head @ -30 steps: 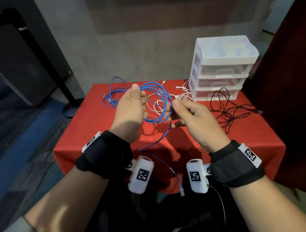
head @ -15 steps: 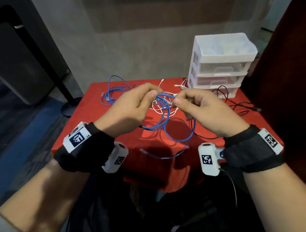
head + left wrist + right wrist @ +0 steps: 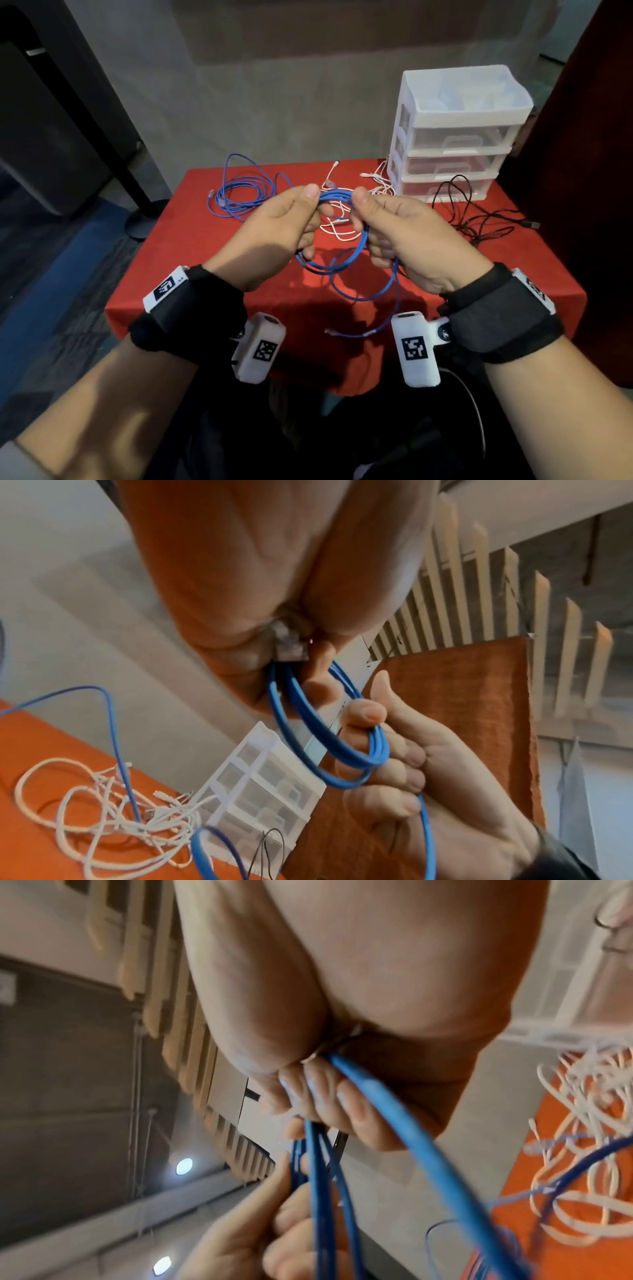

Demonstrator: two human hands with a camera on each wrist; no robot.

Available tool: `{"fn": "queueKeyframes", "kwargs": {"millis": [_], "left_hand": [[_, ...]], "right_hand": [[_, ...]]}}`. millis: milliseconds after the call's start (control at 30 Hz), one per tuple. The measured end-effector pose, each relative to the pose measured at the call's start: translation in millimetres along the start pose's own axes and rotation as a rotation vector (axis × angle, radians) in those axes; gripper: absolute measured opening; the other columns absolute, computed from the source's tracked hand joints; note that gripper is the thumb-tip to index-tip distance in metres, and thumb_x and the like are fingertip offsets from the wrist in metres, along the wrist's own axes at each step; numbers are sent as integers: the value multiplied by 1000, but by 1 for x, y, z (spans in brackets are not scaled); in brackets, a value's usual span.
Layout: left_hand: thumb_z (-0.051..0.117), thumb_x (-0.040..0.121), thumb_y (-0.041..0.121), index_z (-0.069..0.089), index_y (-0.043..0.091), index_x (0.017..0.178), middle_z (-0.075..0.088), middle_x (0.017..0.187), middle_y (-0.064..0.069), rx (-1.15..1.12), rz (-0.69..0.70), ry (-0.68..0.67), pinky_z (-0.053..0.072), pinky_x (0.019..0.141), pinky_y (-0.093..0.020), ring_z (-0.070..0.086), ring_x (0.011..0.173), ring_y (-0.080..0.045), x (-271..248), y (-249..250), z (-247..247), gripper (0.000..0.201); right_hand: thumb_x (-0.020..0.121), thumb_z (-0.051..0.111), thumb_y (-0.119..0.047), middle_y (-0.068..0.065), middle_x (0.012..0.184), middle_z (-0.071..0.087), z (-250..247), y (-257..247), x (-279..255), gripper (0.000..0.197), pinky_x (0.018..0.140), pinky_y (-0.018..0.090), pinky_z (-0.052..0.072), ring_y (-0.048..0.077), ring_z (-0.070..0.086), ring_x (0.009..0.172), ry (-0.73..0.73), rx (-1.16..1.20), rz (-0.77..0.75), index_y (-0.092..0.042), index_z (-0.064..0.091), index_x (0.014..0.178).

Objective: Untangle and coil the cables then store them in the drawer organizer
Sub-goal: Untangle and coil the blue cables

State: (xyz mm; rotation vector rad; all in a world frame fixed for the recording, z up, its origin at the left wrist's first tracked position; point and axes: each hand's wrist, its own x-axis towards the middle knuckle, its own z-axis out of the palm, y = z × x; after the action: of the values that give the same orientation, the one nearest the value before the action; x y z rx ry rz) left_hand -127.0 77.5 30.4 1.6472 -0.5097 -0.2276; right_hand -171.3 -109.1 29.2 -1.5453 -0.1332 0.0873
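Both hands hold a blue network cable above the red table. My left hand pinches the looped strands between thumb and fingers. My right hand grips the same bundle just to the right. Loops hang below the hands, and the cable's free end dangles near the table's front edge. In the left wrist view the blue cable runs from my left hand into my right hand. In the right wrist view the blue cable leaves my right hand.
A second blue cable lies at the back left of the table. White cables lie tangled in the middle, a black cable at the right. The white drawer organizer stands at the back right, drawers closed.
The hands have come closer together and level, both gripping the bundle of loops. The hanging loop has grown and the free end swings lower near the table's front.
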Motion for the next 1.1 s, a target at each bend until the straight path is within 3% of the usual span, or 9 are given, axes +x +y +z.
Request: {"fn": "queueKeyframes", "kwargs": {"millis": [100, 267, 367, 533, 700, 800, 900, 1000, 1100], "left_hand": [[35, 110, 33, 53, 9, 92, 28, 65, 1, -96, -72, -23, 42, 52, -24, 27, 52, -11, 0, -2, -3, 35], [36, 110, 35, 49, 16, 84, 24, 65, 1, -152, -101, -3, 24, 45, -22, 16, 54, -13, 2, 0, 0, 35], [36, 110, 35, 47, 18, 82, 26, 60, 4, -173, -61, 122, 23, 42, -19, 20, 49, -8, 5, 0, -5, 35], [33, 111, 37, 46, 20, 82, 20, 57, 9, -419, -29, 318, 20, 39, -17, 15, 45, -4, 11, 1, -27, 36], [37, 109, 38, 48, 19, 78, 29, 52, 11, -863, -261, 341, 35, 47, -15, 26, 39, -2, 9, -10, -14, 38], [36, 107, 45, 46, 23, 75, 45, 64, 8, -872, -417, 330, 52, 77, -35, 54, 62, -6, 7, -20, 6, 40], [34, 107, 47, 44, 23, 75, 65, 90, -5, -919, -435, 299, 60, 75, -49, 66, 98, -23, 9, -19, 12, 41], [35, 108, 41, 44, 20, 77, 61, 69, 0, -1033, -398, 344, 60, 58, -30, 60, 58, -10, 15, -12, 12, 39], [32, 111, 36, 42, 19, 78, 38, 55, 7, -813, -293, 423, 34, 39, -17, 26, 39, -4, 21, -10, 12, 38]], "right_hand": [[107, 46, -39, -9, 47, 25, 0, 3, 1, 42, 48, 28, 23, 10, 21, 42, 23, -70, -21, -15, 51, 74], [108, 48, -34, -7, 49, 25, 2, 9, 3, 39, 53, 43, 13, 14, 19, 46, 52, -117, -78, -14, 60, 77], [108, 50, -24, -2, 59, 38, -9, 15, 2, 35, 54, 35, 29, 17, 33, 56, -22, -195, -142, -26, 66, 76], [104, 57, -19, -9, 75, 64, -31, 46, 4, 23, 71, 30, 48, 11, 56, 72, -64, -545, -44, -20, 73, 88], [105, 52, -5, 4, 87, 71, -16, 48, 8, 24, 75, 29, 60, 17, 71, 78, 200, -81, -72, -12, 73, 95], [105, 48, 1, 17, 97, 71, -4, 33, 10, 22, 76, 26, 60, 19, 72, 81, 212, 171, -169, -2, 70, 108], [104, 49, 1, 15, 101, 73, 4, 31, 9, 22, 76, 27, 60, 17, 73, 84, 129, 215, -145, 0, 68, 114], [103, 54, -4, 12, 103, 76, 3, 37, 3, 20, 76, 29, 60, 20, 73, 88, 16, 104, -63, -4, 73, 109], [104, 57, -22, 8, 100, 78, -3, 40, 0, 24, 80, 41, 57, 21, 72, 90, 35, -132, -53, -8, 76, 106]]}}
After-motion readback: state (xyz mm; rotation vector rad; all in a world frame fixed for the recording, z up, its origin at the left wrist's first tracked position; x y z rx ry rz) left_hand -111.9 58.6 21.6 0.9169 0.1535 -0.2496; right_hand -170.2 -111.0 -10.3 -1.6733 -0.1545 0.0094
